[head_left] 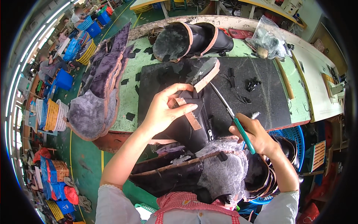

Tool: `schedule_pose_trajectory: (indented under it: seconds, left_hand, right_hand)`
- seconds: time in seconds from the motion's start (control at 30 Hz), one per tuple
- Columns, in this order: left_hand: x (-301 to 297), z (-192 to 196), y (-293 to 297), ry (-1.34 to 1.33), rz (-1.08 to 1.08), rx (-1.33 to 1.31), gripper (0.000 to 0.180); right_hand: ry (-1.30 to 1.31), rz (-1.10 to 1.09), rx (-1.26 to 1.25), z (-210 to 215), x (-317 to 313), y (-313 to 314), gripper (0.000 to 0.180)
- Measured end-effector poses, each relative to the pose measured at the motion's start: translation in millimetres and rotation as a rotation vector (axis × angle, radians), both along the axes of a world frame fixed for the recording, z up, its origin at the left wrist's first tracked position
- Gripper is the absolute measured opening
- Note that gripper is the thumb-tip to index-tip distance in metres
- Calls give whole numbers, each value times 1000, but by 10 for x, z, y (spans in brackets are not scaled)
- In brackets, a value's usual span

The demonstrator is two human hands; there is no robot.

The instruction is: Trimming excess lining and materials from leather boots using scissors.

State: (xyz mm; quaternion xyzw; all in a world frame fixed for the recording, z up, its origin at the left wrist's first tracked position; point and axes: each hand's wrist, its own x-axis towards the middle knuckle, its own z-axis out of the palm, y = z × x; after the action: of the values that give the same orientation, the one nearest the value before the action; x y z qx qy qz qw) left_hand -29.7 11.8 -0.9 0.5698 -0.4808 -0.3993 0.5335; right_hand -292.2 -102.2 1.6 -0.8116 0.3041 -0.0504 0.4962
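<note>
Left hand (172, 104) pinches a black, tan-edged, zipped boot (194, 137); right hand (253, 134) closes around a green-handled tool (242, 134).

One green-handled tool (244, 136) — one black board (266, 102), one clear bag (269, 34)

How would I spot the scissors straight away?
Find the black mat on the green tabletop. Over its near edge, the right hand holds the scissors. Their green handle and thin metal blades set them apart from the black boot beside them.
</note>
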Motion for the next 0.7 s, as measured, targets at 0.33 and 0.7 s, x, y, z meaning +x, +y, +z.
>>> schedule_pose_trajectory:
  seconds: [0.33, 0.7]
  left_hand:
    - [-99, 37, -51, 49, -25, -146, 50]
    - [-46, 11, -90, -41, -35, -131, 49]
  right_hand:
    - [-24, 30, -60, 65, -36, 14, 47]
    - [-22, 35, -68, 37, -52, 29, 46]
